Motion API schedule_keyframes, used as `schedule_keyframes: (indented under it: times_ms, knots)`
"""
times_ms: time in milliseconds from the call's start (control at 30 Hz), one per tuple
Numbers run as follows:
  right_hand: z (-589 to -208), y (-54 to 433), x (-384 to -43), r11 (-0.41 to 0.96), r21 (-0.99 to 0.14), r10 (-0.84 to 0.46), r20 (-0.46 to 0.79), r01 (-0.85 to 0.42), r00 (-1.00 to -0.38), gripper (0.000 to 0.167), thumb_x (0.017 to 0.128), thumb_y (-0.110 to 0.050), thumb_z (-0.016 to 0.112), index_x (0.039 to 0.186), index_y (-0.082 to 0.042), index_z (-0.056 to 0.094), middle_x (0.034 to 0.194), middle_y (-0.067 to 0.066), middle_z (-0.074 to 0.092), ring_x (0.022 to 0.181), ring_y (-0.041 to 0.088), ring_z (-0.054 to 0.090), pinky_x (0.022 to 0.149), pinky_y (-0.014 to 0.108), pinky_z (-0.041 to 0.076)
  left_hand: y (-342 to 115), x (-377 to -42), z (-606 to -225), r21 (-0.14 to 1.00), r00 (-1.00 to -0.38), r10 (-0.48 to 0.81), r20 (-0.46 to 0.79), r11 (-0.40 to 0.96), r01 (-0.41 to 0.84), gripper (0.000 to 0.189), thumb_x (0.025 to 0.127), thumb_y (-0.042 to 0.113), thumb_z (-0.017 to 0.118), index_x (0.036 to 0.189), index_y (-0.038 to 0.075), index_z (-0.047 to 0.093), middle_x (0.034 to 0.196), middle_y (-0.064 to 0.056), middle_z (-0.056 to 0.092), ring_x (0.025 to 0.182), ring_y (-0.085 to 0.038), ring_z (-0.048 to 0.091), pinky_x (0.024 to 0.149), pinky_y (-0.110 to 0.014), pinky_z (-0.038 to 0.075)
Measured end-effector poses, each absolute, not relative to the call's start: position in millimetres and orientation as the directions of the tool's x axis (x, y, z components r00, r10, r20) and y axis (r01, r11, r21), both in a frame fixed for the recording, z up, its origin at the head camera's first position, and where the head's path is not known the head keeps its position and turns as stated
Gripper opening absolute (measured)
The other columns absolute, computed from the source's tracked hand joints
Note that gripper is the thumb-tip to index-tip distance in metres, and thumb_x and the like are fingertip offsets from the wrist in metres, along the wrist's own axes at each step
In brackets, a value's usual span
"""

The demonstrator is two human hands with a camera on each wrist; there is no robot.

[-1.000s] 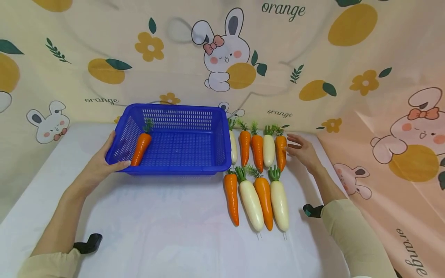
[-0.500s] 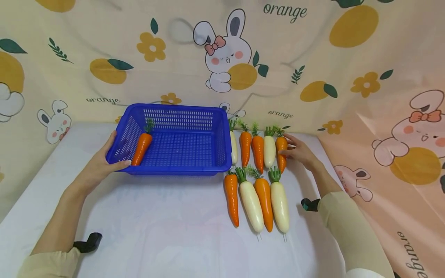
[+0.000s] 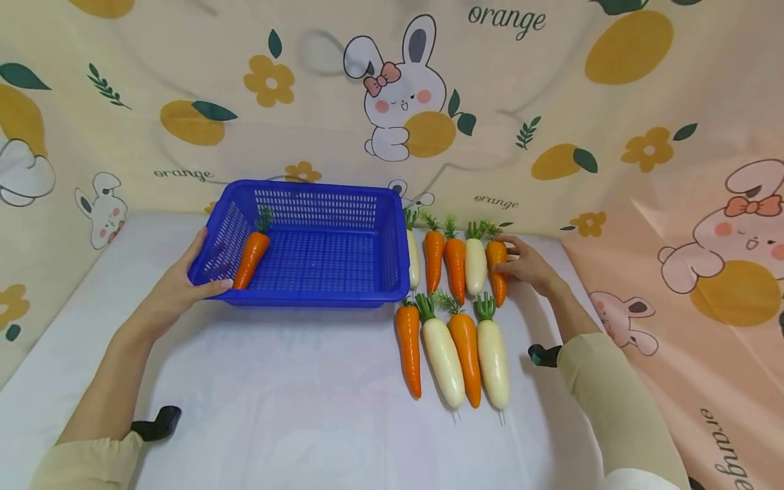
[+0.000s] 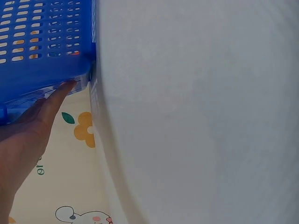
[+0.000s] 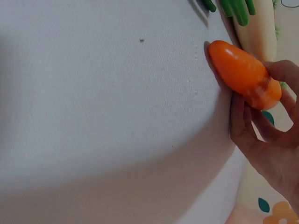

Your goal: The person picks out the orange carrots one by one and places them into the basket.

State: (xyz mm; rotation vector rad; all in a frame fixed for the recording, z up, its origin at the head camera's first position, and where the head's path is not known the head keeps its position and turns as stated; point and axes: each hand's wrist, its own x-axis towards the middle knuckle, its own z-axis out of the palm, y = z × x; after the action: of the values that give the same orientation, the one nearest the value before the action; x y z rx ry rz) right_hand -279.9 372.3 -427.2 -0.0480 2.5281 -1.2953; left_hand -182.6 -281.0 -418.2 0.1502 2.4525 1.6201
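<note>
At the left end of the blue plastic basket (image 3: 312,297), my left hand (image 3: 177,294) grips the rim, thumb over the front corner. In the left wrist view, the fingers of that hand (image 4: 25,140) lie against the slotted basket (image 4: 37,72). One orange carrot (image 3: 252,258) with a green top leans inside the basket's left part. On the right, my right hand (image 3: 528,265) holds the outermost carrot (image 3: 497,256) of the back row. Thumb and fingers close round the carrot (image 5: 238,70) in the right wrist view, with its leafy top hidden.
Beside the held carrot lies a white radish (image 3: 474,267), then carrots (image 3: 455,270) and another radish (image 3: 413,258) partly behind the basket. A front row has carrots (image 3: 409,350) and white radishes (image 3: 444,361). A patterned cloth (image 3: 343,136) hangs behind the white table (image 3: 294,408).
My right hand has moved left onto the outermost back-row carrot and taken hold of it. The left hand keeps its grip on the basket.
</note>
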Motion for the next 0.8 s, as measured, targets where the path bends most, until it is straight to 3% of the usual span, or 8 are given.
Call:
schedule_keyframes:
  times_ms: [167, 467, 800]
  knots:
    - [-432, 376, -279, 0.525, -0.843, -0.141, -0.228, 0.122, -0.964, 0.077, 0.092, -0.013, 0.071, 0.155, -0.013, 0.028, 0.154, 0.030, 0.027, 0.124, 0.041, 0.047, 0.081, 0.025, 0.056, -282, -184, -421, 0.918, -0.976, 0.189, -0.112, 0.396, -0.029, 0.103, 0.096, 0.026, 0.067, 0.155, 0.038, -0.016, 0.166, -0.006, -0.014, 0.150, -0.039, -0.011, 0.115, -0.068, 0.003]
    - [-434, 389, -272, 0.370, -0.908, -0.161, -0.269, 0.195, -0.949, 0.073, 0.095, -0.001, 0.062, 0.155, -0.013, 0.023, 0.154, 0.029, 0.023, 0.118, 0.035, 0.049, 0.090, 0.040, 0.057, -280, -184, -418, 0.910, -0.976, 0.189, -0.109, 0.415, -0.022, 0.101, 0.095, 0.026, 0.068, 0.157, 0.038, -0.011, 0.166, -0.007, -0.013, 0.150, -0.040, -0.011, 0.115, -0.069, 0.001]
    - [-415, 382, -265, 0.259, -0.946, -0.163, -0.242, 0.195, -0.956, 0.072, 0.097, -0.004, 0.062, 0.155, -0.022, 0.025, 0.148, 0.019, 0.029, 0.107, 0.018, 0.057, 0.088, 0.028, 0.056, -279, -181, -414, 0.901, -0.977, 0.179, -0.118, 0.432, -0.030, 0.101, 0.094, 0.031, 0.068, 0.156, 0.042, -0.011, 0.166, -0.008, -0.012, 0.150, -0.042, -0.009, 0.113, -0.071, 0.006]
